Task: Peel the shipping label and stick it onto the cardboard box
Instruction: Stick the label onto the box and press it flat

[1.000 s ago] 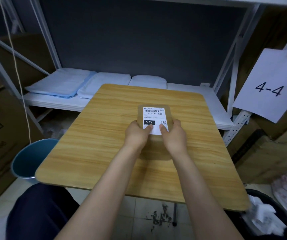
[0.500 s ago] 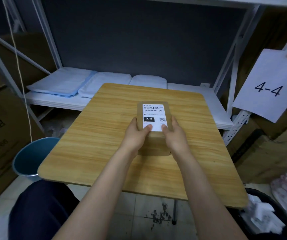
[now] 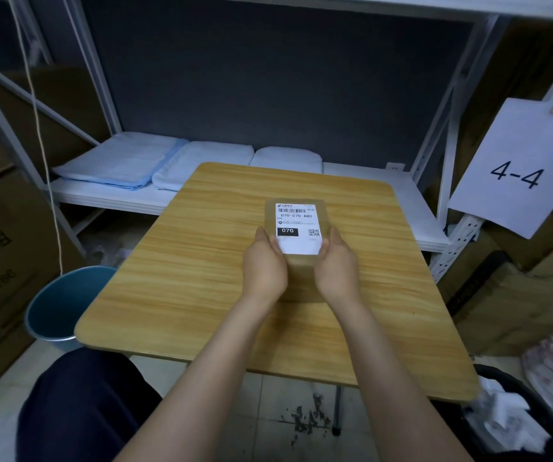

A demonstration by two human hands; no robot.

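A small brown cardboard box (image 3: 301,271) stands on the wooden table (image 3: 202,261), near its middle. A white shipping label (image 3: 296,225) with a barcode, "070-070-A80" and a QR code lies flat on the box top. My left hand (image 3: 263,265) grips the box's left side, its thumb at the label's lower left corner. My right hand (image 3: 336,265) grips the right side, thumb at the label's lower right corner. The hands hide the box's side faces.
A blue bucket (image 3: 65,305) stands on the floor left of the table. A black bin (image 3: 515,418) with crumpled white paper sits at lower right. Behind the table a white shelf (image 3: 108,198) holds folded pads. A "4-4" sheet (image 3: 518,171) hangs at right among cardboard boxes.
Both thumbs have slid outward from the label's lower middle to its bottom corners. The hands now clasp the box's sides. The box sits slightly farther from me.
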